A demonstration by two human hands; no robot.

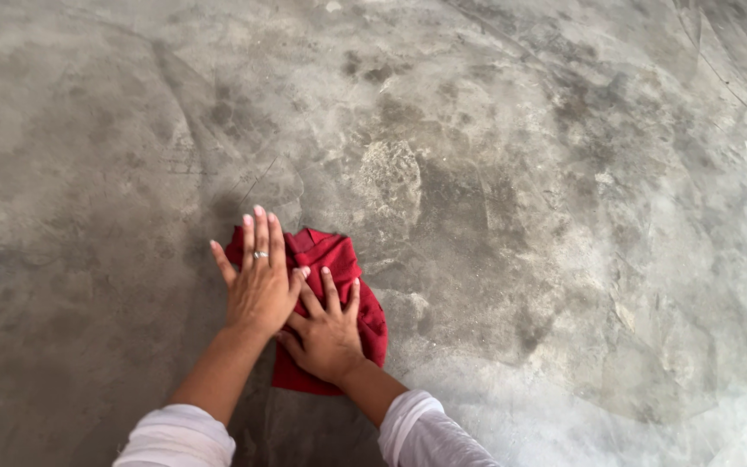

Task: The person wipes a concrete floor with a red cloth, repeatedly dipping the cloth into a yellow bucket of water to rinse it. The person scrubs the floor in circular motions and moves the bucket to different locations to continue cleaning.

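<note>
Hands press flat on a red cloth [330,294] bunched on the grey concrete floor [520,216] — left hand [259,281] with fingers spread over its far-left edge, right hand [328,333] palm-down on its middle, neither closed around it — cloth running away from the person.

Both hands flat on red cloth [339,285]; left hand [259,281] overlaps right hand [328,333]; grey concrete floor [520,173] beneath.
</note>
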